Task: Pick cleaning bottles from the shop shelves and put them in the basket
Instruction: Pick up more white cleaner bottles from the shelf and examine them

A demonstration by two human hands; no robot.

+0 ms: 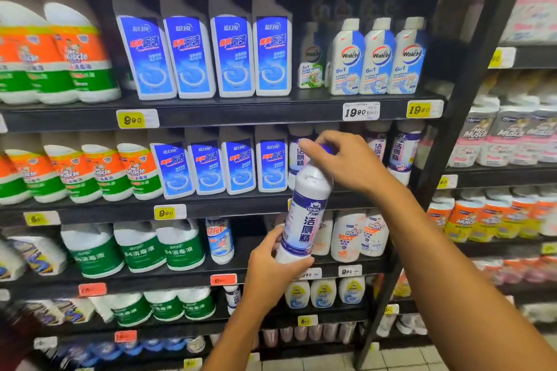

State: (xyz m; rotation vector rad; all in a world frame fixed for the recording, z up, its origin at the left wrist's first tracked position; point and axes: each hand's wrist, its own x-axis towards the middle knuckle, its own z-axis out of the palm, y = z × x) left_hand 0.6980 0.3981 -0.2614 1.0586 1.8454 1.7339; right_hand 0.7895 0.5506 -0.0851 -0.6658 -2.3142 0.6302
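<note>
A white cleaning bottle (307, 208) with a purple label and purple cap is held in the air in front of the shelves, tilted a little to the right. My right hand (340, 163) grips its cap and neck from above. My left hand (275, 268) curls round its base from below. More bottles of the same kind (404, 147) stand on the second shelf behind my right hand. No basket is in view.
Black shelves (241, 113) carry rows of blue-labelled toilet cleaner (188, 54), Walch bottles (378, 59), orange Mr Muscle bottles (81, 54) and green disinfectant jugs (138, 247). A second shelf unit (512, 178) stands at the right. Tiled floor (401, 358) shows below.
</note>
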